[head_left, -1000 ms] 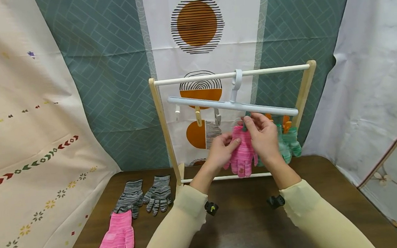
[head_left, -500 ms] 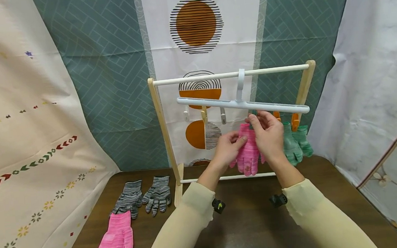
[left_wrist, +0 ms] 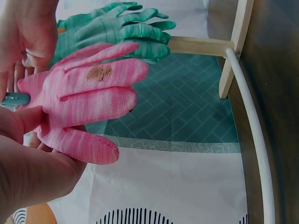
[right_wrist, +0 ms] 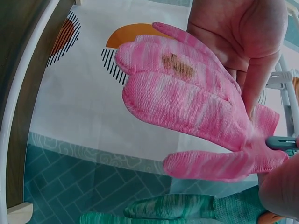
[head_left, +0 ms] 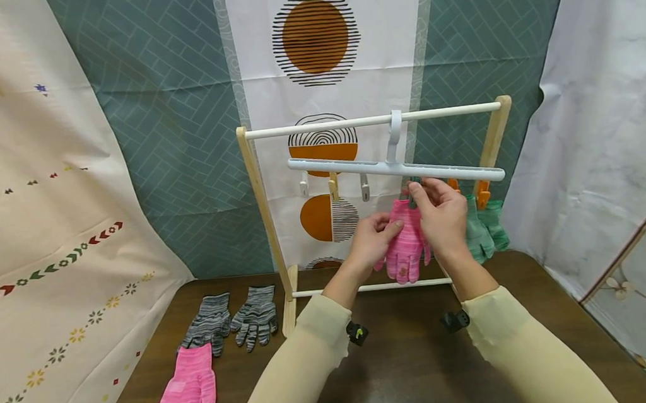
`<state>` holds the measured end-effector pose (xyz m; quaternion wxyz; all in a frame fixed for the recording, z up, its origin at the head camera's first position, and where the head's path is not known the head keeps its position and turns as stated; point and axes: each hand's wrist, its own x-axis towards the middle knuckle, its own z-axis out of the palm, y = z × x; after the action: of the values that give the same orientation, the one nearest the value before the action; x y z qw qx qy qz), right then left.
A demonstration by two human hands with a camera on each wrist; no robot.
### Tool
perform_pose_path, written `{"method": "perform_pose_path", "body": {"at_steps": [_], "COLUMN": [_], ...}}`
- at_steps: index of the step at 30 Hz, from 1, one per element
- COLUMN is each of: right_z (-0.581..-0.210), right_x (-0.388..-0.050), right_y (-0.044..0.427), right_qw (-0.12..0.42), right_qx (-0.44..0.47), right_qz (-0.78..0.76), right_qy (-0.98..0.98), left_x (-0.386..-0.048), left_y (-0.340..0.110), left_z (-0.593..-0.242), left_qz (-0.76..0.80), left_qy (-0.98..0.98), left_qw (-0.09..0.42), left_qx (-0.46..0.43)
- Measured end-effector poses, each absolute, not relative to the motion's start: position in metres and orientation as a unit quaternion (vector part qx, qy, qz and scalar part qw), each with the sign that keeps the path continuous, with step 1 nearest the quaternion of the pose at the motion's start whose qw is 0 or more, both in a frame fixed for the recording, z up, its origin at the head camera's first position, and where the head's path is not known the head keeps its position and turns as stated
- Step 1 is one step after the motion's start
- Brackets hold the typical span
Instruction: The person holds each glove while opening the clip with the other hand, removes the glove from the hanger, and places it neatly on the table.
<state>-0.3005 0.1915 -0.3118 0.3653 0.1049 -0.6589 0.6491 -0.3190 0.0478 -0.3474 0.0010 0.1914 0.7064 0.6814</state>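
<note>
A pink knit glove [head_left: 405,245] with a brown stain on one finger hangs fingers down below a pale blue hanger [head_left: 354,167]. My left hand [head_left: 373,242] pinches the glove's edge near the cuff between thumb and fingers. At the cuff sits a dark green clothespin [right_wrist: 281,143], which my right hand [head_left: 444,217] pinches just under the hanger bar. In the left wrist view the clothespin [left_wrist: 16,99] lies over the cuff, partly hidden by the hands. Green striped gloves [head_left: 476,234] hang to the right from orange clothespins [head_left: 482,195].
The hanger hooks over the white rail [head_left: 317,126] of a wooden rack [head_left: 256,188] and tilts down to the right. White, yellow and grey clothespins [head_left: 364,189] dangle at its left. Grey striped gloves [head_left: 255,317] and another pink glove [head_left: 186,389] lie on the brown table [head_left: 393,373].
Both hands, the pink glove and the hanger have shifted right, with the green gloves swinging along. In the last half second they have moved only slightly. The grip on the glove stays.
</note>
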Motion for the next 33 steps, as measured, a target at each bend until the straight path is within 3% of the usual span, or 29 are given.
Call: {"method": "perform_pose_path", "body": {"at_steps": [19, 33], "right_z": [-0.312, -0.310], "right_x": [-0.305, -0.298], "right_y": [0.196, 0.202], "right_qw": [0.378, 0.346], "right_qx": [0.106, 0.096], "right_qz": [0.624, 0.634], "right_qy": [-0.676, -0.685], "left_x": [-0.319, -0.305], "left_y": [0.031, -0.002], "left_z": [-0.362, -0.375], "left_qz": [0.683, 0.682], "left_qy": [0.709, 0.711], "left_qw": [0.004, 0.005], "left_qx": [0.179, 0.170]}}
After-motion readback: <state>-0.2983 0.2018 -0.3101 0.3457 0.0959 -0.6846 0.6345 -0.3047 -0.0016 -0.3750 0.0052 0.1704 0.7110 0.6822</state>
